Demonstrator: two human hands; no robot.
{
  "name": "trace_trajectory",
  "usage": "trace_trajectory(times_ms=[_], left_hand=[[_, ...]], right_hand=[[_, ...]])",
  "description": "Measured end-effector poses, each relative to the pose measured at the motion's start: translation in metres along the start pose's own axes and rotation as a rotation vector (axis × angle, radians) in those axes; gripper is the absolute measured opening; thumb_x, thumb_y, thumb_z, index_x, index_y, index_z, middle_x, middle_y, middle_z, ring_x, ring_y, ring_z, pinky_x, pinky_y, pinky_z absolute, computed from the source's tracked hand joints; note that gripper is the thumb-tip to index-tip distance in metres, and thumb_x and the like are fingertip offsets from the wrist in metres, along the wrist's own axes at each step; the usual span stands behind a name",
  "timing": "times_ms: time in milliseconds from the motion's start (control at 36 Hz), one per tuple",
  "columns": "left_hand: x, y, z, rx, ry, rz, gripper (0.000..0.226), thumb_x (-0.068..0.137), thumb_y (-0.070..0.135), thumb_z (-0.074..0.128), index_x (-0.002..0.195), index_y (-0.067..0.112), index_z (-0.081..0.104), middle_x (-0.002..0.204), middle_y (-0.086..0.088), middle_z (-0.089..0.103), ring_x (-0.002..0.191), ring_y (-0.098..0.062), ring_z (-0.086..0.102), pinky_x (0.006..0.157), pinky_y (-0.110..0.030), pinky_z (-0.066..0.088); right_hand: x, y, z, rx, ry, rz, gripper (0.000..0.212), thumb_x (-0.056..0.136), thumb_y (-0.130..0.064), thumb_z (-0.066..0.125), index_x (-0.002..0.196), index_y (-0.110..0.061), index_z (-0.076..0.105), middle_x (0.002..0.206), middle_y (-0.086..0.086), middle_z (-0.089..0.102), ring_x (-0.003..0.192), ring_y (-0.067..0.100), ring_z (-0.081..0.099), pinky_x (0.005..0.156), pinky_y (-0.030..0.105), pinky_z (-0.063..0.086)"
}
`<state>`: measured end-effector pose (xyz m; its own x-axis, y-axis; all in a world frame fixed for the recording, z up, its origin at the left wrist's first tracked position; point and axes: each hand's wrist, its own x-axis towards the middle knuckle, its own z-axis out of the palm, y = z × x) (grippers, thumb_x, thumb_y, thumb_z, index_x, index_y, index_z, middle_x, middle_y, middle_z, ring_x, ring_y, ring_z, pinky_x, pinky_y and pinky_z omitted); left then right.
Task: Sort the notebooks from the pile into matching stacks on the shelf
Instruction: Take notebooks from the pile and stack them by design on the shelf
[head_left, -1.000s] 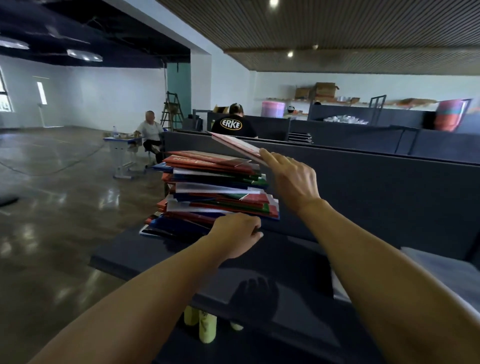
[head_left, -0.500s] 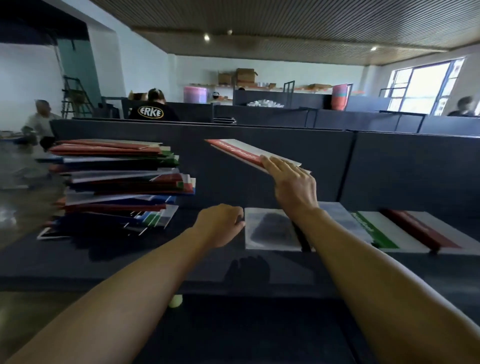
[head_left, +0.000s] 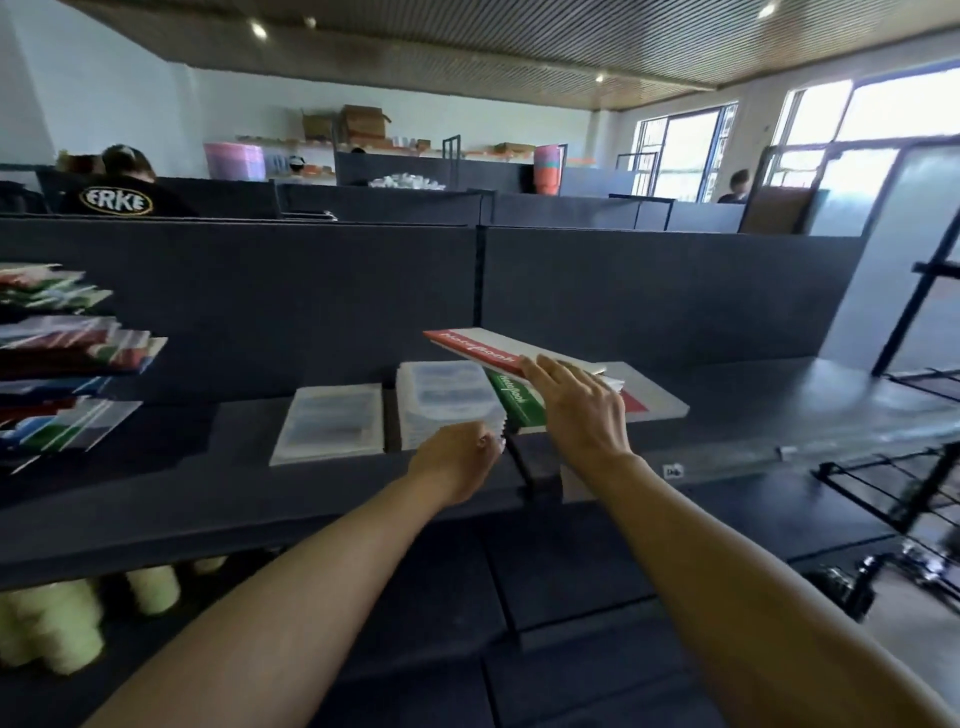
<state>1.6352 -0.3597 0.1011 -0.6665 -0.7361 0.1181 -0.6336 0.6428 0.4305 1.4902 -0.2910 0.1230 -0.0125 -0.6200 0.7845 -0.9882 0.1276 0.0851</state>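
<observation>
at the far left the untidy pile of thin red, green and blue notebooks (head_left: 67, 364) leans on the dark shelf (head_left: 727, 415). next come two pale grey-covered stacks (head_left: 332, 423), side by side. the left hand (head_left: 457, 460) hovers at the second stack's near corner, grip loosely curled, apparently empty. the right hand (head_left: 576, 402) pinches the flat red-and-white notebook (head_left: 483, 347) by its near edge, above the green-striped notebook (head_left: 514, 400) and the red-striped stack (head_left: 644, 402). it looks light, thin and bendy with a smooth cover, so supporting it near the spine should stop sagging.
</observation>
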Motion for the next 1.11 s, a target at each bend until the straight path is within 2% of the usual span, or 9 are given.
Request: trace_trajectory(times_ms=[167, 278, 361, 444, 556, 694, 861, 972, 1111], left_hand=[[0.023, 0.055, 0.011, -1.214, -0.051, -0.252, 0.051, 0.098, 0.055, 0.032, 0.13, 0.019, 0.047, 0.127, -0.013, 0.055, 0.111, -0.031, 0.056, 0.088, -0.038, 0.046], [0.049, 0.066, 0.008, -1.664, -0.07, -0.379, 0.076, 0.094, 0.064, 0.031, 0.143, 0.007, 0.037, 0.143, -0.021, 0.045, 0.131, -0.038, 0.045, 0.106, -0.044, 0.039], [0.07, 0.061, 0.009, -1.832, -0.031, -0.413, 0.059, 0.1, 0.053, 0.033, 0.125, 0.002, 0.051, 0.126, -0.021, 0.058, 0.117, -0.034, 0.056, 0.106, -0.048, 0.042], [0.084, 0.051, 0.011, -1.81, 0.088, -0.429, 0.035, 0.103, 0.025, 0.037, 0.121, 0.0, 0.054, 0.101, -0.017, 0.065, 0.088, -0.027, 0.064, 0.075, -0.038, 0.055], [0.096, 0.034, 0.018, -1.621, 0.163, -0.435, 0.033, 0.101, 0.018, 0.037, 0.126, 0.006, 0.054, 0.114, -0.015, 0.065, 0.082, -0.023, 0.065, 0.053, -0.027, 0.051], [0.107, 0.027, 0.02, -1.499, 0.104, -0.376, 0.02, 0.101, 0.017, 0.041, 0.111, 0.017, 0.057, 0.096, -0.005, 0.068, 0.083, -0.019, 0.065, 0.064, -0.03, 0.051], [0.129, 0.034, 0.035, -1.368, 0.063, -0.402, 0.022, 0.101, 0.026, 0.046, 0.116, 0.014, 0.057, 0.114, -0.015, 0.068, 0.1, -0.031, 0.066, 0.085, -0.043, 0.053], [0.144, 0.046, 0.048, -1.293, 0.123, -0.407, 0.029, 0.096, 0.033, 0.055, 0.117, 0.014, 0.06, 0.109, -0.01, 0.071, 0.095, -0.031, 0.068, 0.074, -0.037, 0.054], [0.163, 0.062, 0.056, -1.305, 0.209, -0.448, 0.033, 0.097, 0.046, 0.048, 0.112, 0.02, 0.059, 0.101, -0.01, 0.072, 0.085, -0.032, 0.072, 0.08, -0.052, 0.057]], right_hand=[[-0.013, 0.028, -0.003, -0.016, -0.064, 0.017, 0.066, 0.049, -0.009, 0.093, 0.111, -0.008, 0.07, 0.106, 0.014, 0.071, 0.09, 0.029, 0.071, 0.069, 0.041, 0.058], [-0.011, 0.035, 0.008, -0.065, -0.056, -0.003, 0.068, 0.044, -0.013, 0.094, 0.109, -0.011, 0.072, 0.105, 0.011, 0.072, 0.089, 0.026, 0.072, 0.069, 0.038, 0.058], [-0.008, 0.037, 0.02, -0.025, -0.042, -0.021, 0.067, 0.047, -0.008, 0.092, 0.111, -0.012, 0.071, 0.105, 0.009, 0.072, 0.089, 0.025, 0.072, 0.068, 0.037, 0.058], [-0.003, 0.034, 0.025, 0.059, -0.172, -0.062, 0.055, 0.073, -0.01, 0.078, 0.126, -0.016, 0.063, 0.119, 0.006, 0.067, 0.104, 0.025, 0.067, 0.076, 0.039, 0.057], [0.006, 0.037, 0.028, 0.156, -0.483, 0.065, 0.042, 0.098, -0.052, 0.035, 0.134, -0.037, 0.05, 0.134, -0.012, 0.056, 0.119, 0.014, 0.054, 0.085, 0.033, 0.046], [0.022, 0.067, 0.044, 0.25, -0.34, 0.545, 0.043, 0.099, -0.052, 0.03, 0.123, -0.028, 0.057, 0.118, -0.001, 0.062, 0.104, 0.022, 0.06, 0.067, 0.029, 0.039], [0.035, 0.123, 0.071, 0.377, -0.589, 0.905, 0.063, 0.091, -0.06, 0.043, 0.127, -0.01, 0.052, 0.122, 0.012, 0.058, 0.108, 0.029, 0.056, 0.088, 0.039, 0.047], [0.031, 0.15, 0.085, 0.604, -0.565, 0.987, 0.04, 0.085, -0.041, 0.066, 0.105, -0.007, 0.063, 0.099, 0.008, 0.066, 0.09, 0.024, 0.062, 0.073, 0.031, 0.05], [0.037, 0.191, 0.091, 0.645, -0.344, 1.112, 0.015, 0.09, -0.016, 0.057, 0.081, -0.006, 0.063, 0.075, 0.007, 0.057, 0.071, 0.025, 0.056, 0.066, 0.032, 0.047]])
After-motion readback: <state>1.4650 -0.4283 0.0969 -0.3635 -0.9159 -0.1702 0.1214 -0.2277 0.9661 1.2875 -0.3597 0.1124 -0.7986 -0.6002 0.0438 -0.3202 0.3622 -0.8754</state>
